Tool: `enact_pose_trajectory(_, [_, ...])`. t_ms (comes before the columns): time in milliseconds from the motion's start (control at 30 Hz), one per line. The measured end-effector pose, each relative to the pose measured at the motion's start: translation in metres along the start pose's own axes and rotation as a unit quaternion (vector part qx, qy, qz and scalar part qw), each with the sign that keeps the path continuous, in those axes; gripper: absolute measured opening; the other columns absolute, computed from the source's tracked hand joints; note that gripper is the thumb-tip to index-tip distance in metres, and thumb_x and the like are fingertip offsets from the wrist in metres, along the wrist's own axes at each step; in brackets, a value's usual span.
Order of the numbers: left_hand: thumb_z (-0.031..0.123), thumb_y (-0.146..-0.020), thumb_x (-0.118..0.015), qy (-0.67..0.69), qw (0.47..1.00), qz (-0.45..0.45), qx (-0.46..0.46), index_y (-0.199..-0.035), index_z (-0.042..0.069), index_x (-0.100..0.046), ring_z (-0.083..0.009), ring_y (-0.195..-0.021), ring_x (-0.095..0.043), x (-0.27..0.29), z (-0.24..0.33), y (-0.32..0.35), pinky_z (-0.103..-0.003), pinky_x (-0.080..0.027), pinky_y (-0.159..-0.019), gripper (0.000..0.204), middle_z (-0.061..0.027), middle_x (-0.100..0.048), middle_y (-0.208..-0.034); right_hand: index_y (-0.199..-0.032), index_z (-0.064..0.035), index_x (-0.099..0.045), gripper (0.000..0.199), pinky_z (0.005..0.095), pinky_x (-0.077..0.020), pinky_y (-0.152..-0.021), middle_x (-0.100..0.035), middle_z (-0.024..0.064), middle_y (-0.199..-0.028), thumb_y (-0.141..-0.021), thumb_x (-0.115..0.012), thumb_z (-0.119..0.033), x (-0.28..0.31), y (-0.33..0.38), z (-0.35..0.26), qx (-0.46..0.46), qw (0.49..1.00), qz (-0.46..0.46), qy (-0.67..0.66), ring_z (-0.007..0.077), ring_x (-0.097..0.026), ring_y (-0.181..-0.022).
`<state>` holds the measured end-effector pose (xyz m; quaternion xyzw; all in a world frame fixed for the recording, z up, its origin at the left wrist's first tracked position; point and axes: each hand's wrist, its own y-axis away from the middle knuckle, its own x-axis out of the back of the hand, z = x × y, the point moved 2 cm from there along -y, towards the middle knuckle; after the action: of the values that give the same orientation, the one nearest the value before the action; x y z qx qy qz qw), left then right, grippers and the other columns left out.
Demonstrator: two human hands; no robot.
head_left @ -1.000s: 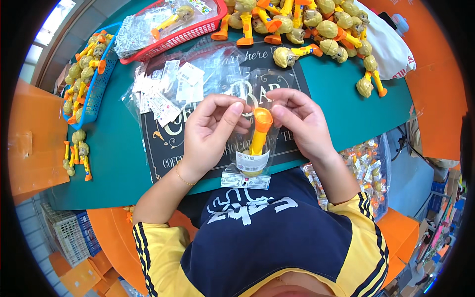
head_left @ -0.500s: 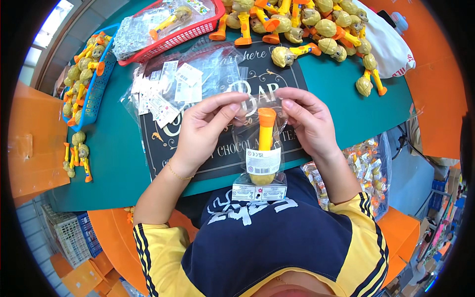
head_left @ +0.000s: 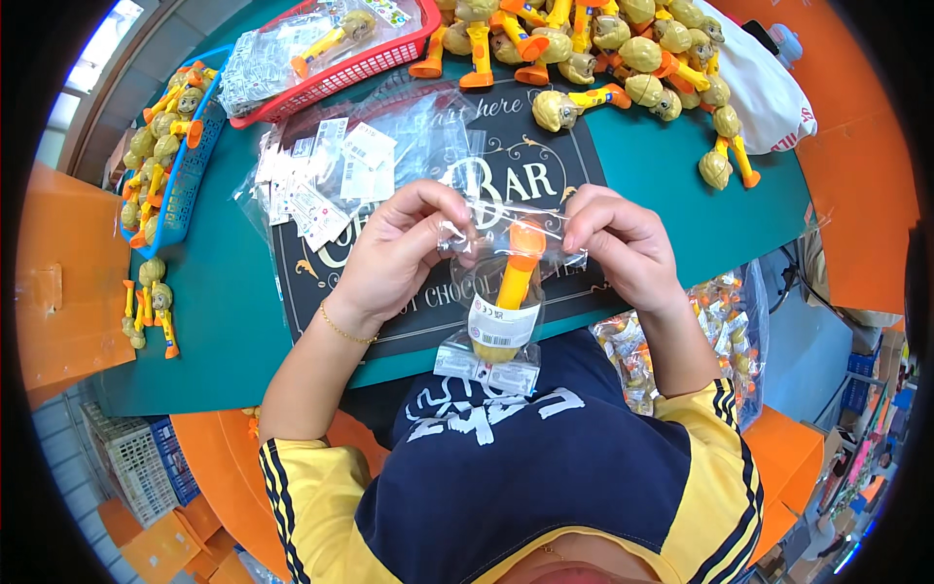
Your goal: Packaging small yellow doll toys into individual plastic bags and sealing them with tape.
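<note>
A clear plastic bag (head_left: 457, 245) is stretched between my two hands over the table's near edge. Inside it stands a toy (head_left: 514, 284) with a yellow stem, an orange flared end on top and a gold head at the bottom. A white label (head_left: 503, 323) with a barcode covers part of the toy, and a printed card strip (head_left: 486, 370) lies across the bag's lower end. My left hand (head_left: 424, 230) pinches the left side of the bag's upper edge. At the right side, my right hand (head_left: 617, 243) grips that edge between thumb and fingers.
A pile of similar toys (head_left: 632, 58) covers the far side. Flat bags with labels (head_left: 370, 161) lie on a black printed mat (head_left: 409, 336). Also around are a red basket (head_left: 341, 73), a blue basket (head_left: 185, 200) of toys, and a large bag of packed toys (head_left: 725, 331) at right.
The bag's upper edge has folded down across the orange end, and the bagged toy now tilts. My right hand has moved slightly right and down, its fingers curled more tightly.
</note>
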<state>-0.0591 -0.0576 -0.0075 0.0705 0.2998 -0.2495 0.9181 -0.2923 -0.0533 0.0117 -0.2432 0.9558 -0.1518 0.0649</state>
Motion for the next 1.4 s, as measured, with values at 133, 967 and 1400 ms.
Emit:
enact_pose_trajectory(133, [0.005, -0.097, -0.051, 0.007, 0.999, 0.045, 0.015, -0.119, 0.004, -0.052, -0.0089, -0.077, -0.052, -0.007, 0.0, 0.0, -0.024, -0.046, -0.074, 0.023, -0.0023, -0.055, -0.091, -0.083, -0.0027, -0.062, 0.012, 0.0273, -0.039, -0.071, -0.056, 0.0068, -0.085, -0.092, -0.055, -0.004, 0.0, -0.001, -0.001, 0.006, 1.0, -0.026, 0.003, 0.0163, -0.05, -0.079])
enact_pose_trajectory(967, [0.032, -0.09, -0.066, -0.05, 0.983, 0.176, 0.024, -0.124, 0.007, -0.042, -0.0094, -0.101, -0.049, -0.054, 0.013, 0.018, -0.026, -0.039, -0.091, 0.048, -0.0013, -0.047, -0.106, -0.082, -0.0049, -0.066, 0.017, 0.0265, -0.0414, -0.069, -0.056, 0.0057, -0.086, -0.083, -0.055, 0.008, -0.012, -0.004, -0.021, 0.064, 0.988, -0.074, 0.123, 0.0166, -0.053, -0.078])
enact_pose_trajectory(1400, [0.021, -0.099, -0.053, -0.071, 0.964, 0.25, -0.062, -0.107, 0.004, -0.054, -0.0084, -0.086, -0.055, -0.059, -0.014, 0.033, -0.026, -0.043, -0.083, 0.019, -0.0009, -0.058, -0.093, -0.082, -0.0049, -0.066, 0.016, 0.026, -0.0413, -0.069, -0.056, 0.0064, -0.087, -0.085, -0.054, 0.005, -0.015, 0.0, -0.019, 0.051, 0.995, -0.06, 0.064, 0.0159, -0.052, -0.078])
